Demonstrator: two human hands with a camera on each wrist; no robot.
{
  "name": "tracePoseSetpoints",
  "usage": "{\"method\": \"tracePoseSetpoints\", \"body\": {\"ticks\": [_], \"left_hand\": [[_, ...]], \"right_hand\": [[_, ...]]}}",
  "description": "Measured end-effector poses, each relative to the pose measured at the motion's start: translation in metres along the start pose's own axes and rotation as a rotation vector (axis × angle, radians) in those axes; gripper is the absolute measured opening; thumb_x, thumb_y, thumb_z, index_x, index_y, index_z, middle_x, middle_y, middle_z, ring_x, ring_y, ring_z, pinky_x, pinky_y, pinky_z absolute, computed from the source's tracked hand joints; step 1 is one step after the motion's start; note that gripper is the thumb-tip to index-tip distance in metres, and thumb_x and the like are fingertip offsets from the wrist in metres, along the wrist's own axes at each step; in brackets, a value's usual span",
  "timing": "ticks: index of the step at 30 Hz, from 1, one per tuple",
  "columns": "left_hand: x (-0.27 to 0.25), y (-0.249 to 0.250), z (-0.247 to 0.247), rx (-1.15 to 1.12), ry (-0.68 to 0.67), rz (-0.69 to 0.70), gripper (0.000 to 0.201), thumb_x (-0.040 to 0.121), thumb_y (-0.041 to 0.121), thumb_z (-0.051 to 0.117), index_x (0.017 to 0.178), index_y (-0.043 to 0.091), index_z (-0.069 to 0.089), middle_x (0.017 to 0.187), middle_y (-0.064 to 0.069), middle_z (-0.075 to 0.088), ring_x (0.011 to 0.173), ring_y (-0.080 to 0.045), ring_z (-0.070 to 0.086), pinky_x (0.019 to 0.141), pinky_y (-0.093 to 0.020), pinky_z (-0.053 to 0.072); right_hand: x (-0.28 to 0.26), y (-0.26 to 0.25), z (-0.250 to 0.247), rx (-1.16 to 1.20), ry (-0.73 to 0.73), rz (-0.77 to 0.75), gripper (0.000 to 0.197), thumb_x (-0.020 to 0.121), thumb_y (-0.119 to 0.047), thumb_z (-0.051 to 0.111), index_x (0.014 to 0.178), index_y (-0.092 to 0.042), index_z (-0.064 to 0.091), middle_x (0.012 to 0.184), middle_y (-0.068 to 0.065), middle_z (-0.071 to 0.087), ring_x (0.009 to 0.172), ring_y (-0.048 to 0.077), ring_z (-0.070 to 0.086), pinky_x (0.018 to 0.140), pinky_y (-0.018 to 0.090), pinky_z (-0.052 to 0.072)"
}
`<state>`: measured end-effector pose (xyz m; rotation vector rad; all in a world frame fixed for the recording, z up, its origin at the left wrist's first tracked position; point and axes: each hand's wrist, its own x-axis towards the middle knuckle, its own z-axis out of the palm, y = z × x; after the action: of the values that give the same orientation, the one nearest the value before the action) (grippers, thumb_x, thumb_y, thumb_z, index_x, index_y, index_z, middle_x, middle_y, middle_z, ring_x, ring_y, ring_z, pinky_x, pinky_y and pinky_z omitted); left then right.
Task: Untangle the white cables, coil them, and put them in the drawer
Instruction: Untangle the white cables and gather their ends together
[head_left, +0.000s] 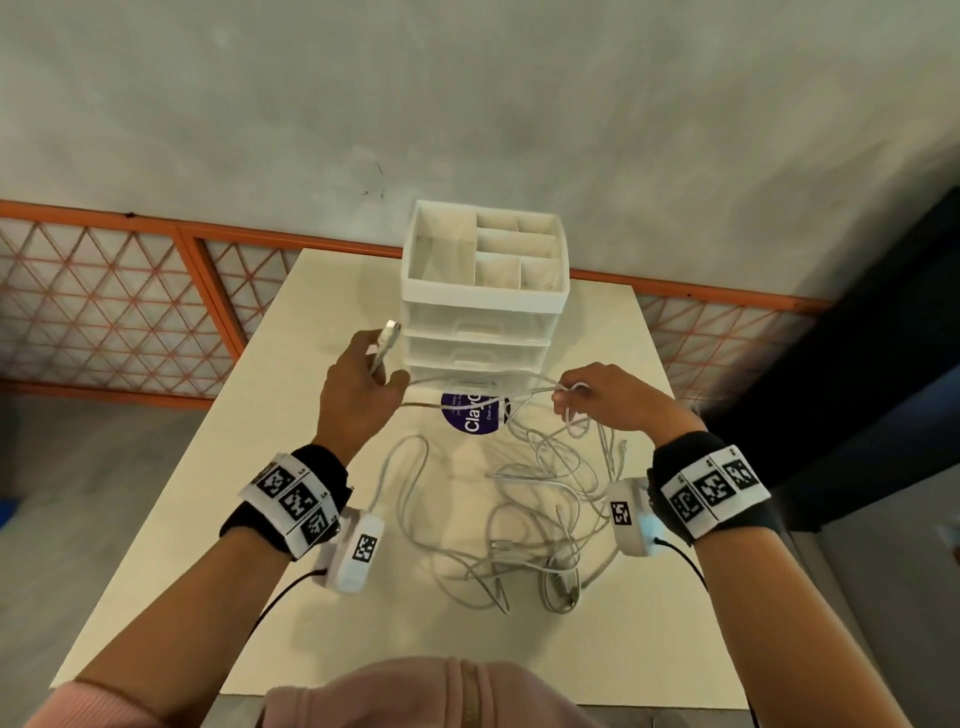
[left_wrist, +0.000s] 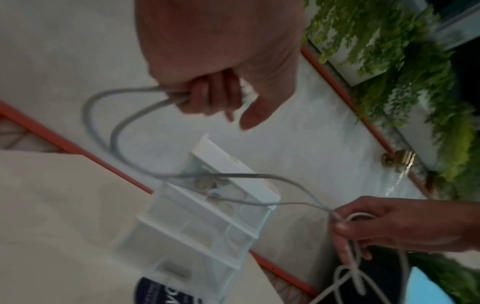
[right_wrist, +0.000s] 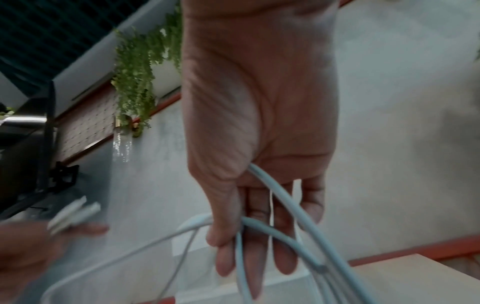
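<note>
Two strands of white cable run level from the left hand, gripping the plug end, to the right hand, pinching a loop above the tangle on the desk, before the drawer unit.

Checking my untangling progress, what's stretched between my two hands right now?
White cable strands span from the left hand to the right hand, passing before the white plastic drawer unit; the head view shows it.

The pale bench carries a white drawer unit at its far edge. A tangle of white cables lies before it, beside a purple round sticker.
</note>
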<state>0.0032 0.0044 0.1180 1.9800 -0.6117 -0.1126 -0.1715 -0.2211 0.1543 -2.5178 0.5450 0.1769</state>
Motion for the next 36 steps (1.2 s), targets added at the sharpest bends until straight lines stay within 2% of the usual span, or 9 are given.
{"method": "tracePoseSetpoints", "body": {"ticks": [4,8,12,17,21,26,29,32,36], "left_hand": [[-0.016,0.035,0.011,-0.153,-0.25,0.297,0.04,0.082,0.028,0.071,0.119,0.033,0.057,0.047,0.004,0.034,0.046,-0.013,0.029,0.049,-0.02,0.026],[-0.015,0.043,0.031,0.197,-0.552,0.256,0.039,0.078,0.047,0.069,0.113,0.033,0.059,0.061,0.003,0.05,0.067,-0.009,0.053,0.062,-0.024,0.036],[-0.006,0.035,0.035,0.283,-0.555,0.35,0.019,0.089,0.042,0.057,0.078,0.027,0.055,0.059,0.008,0.054,0.063,-0.019,0.053,0.058,-0.029,0.036],[0.011,0.04,0.022,0.317,-0.378,0.46,0.036,0.088,0.047,0.046,0.098,0.017,0.063,0.083,-0.006,0.071,0.078,-0.028,0.064,0.064,-0.034,0.045],[0.033,0.038,0.0,0.303,-0.192,0.459,0.043,0.084,0.045,0.043,0.102,0.01,0.062,0.086,-0.016,0.07,0.081,-0.038,0.064,0.061,-0.036,0.044],[0.039,0.049,-0.008,0.378,-0.156,0.486,0.024,0.093,0.03,0.054,0.108,0.013,0.062,0.085,-0.016,0.071,0.082,-0.04,0.063,0.061,-0.029,0.034],[0.03,0.053,-0.003,0.417,-0.159,0.517,0.025,0.094,0.034,0.052,0.111,0.019,0.062,0.083,-0.012,0.071,0.081,-0.039,0.062,0.06,-0.029,0.034],[0.025,0.063,-0.001,0.401,-0.167,0.595,0.033,0.09,0.04,0.044,0.111,0.021,0.061,0.078,-0.009,0.07,0.075,-0.037,0.061,0.059,-0.028,0.032],[0.025,0.079,0.003,0.298,-0.142,0.601,0.022,0.093,0.031,0.052,0.106,0.016,0.061,0.068,-0.004,0.061,0.068,-0.034,0.058,0.058,-0.028,0.033]], "right_hand": [[0.008,-0.016,0.001,-0.075,-0.029,-0.025,0.026,0.096,-0.023,0.05,0.085,-0.008,0.068,0.082,0.003,0.069,0.067,0.007,0.057,0.058,0.008,0.04],[0.008,-0.034,0.0,0.056,-0.042,-0.151,0.023,0.092,-0.028,0.057,0.086,-0.008,0.068,0.08,0.006,0.07,0.07,0.012,0.062,0.064,0.02,0.048],[0.006,-0.032,-0.005,0.25,-0.034,-0.151,0.02,0.091,-0.025,0.06,0.094,-0.008,0.07,0.083,0.012,0.071,0.072,0.02,0.063,0.065,0.029,0.053],[0.004,-0.002,0.003,0.557,0.19,-0.068,0.032,0.097,-0.018,0.048,0.122,-0.003,0.06,0.106,0.012,0.068,0.088,0.014,0.063,0.07,0.018,0.058],[-0.006,0.034,0.01,0.571,0.285,0.06,0.027,0.101,-0.021,0.04,0.102,-0.018,0.066,0.081,0.004,0.067,0.054,0.005,0.056,0.044,0.015,0.045],[-0.008,0.062,0.039,0.302,0.031,0.204,0.014,0.095,-0.017,0.053,0.095,-0.027,0.062,0.075,-0.001,0.065,0.067,0.014,0.06,0.062,0.019,0.044],[-0.015,0.059,0.049,0.212,-0.198,0.309,0.092,0.07,-0.032,0.081,0.143,-0.021,0.027,0.127,0.003,0.052,0.116,0.024,0.052,0.096,0.031,0.042],[-0.008,0.031,0.031,0.384,-0.037,0.168,0.128,0.052,-0.043,0.084,0.151,-0.023,0.006,0.149,-0.002,0.034,0.133,0.017,0.037,0.104,0.029,0.033],[0.015,-0.007,0.025,0.502,-0.024,-0.048,0.072,0.079,-0.028,0.074,0.14,-0.021,0.038,0.124,-0.01,0.057,0.111,0.002,0.053,0.091,0.016,0.038]]}}
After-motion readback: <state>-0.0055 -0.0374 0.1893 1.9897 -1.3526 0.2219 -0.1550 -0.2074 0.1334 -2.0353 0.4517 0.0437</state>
